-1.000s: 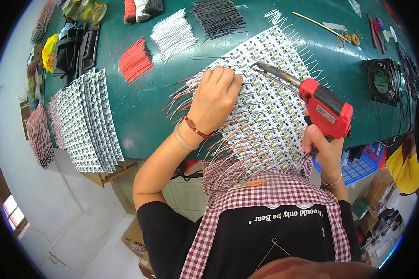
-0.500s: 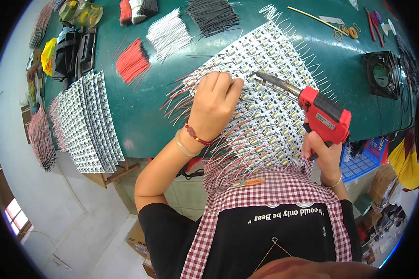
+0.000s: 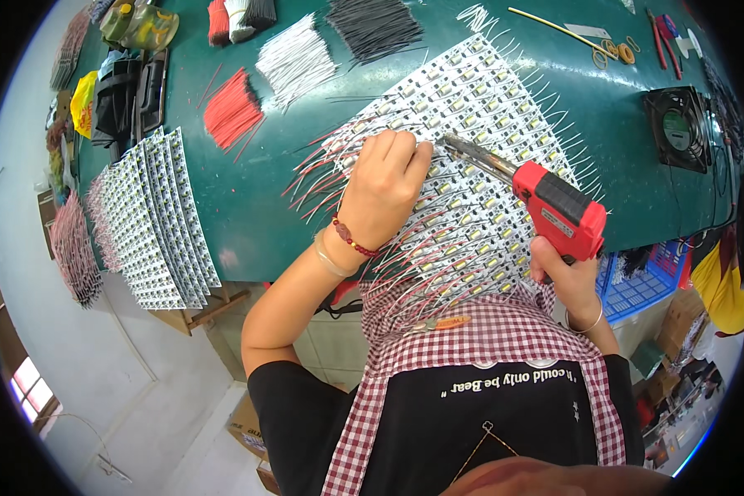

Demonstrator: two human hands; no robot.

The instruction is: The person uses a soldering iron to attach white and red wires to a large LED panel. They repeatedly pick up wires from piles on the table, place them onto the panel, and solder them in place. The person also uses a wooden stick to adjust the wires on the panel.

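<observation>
My right hand (image 3: 572, 279) grips a red soldering gun (image 3: 554, 207) by its handle, and its metal tip (image 3: 463, 149) points left, just beside my left fingertips. My left hand (image 3: 384, 186) lies on a wide sheet of white LED strips (image 3: 479, 124) with its fingertips pinched together on a strip; what they pinch is too small to tell. Red and white wire leads (image 3: 322, 165) stick out from the strips' left ends. The sheet lies on a green table (image 3: 256, 207).
A second stack of LED strips (image 3: 153, 219) lies at the left table edge. Bundles of red (image 3: 231, 107), white (image 3: 293, 62) and black wires (image 3: 376, 25) sit behind. A small black fan (image 3: 678, 128) stands at right, a blue crate (image 3: 645, 277) below it.
My left hand has slid up along the strips, and the soldering gun's tip has followed it. The view has shifted slightly.
</observation>
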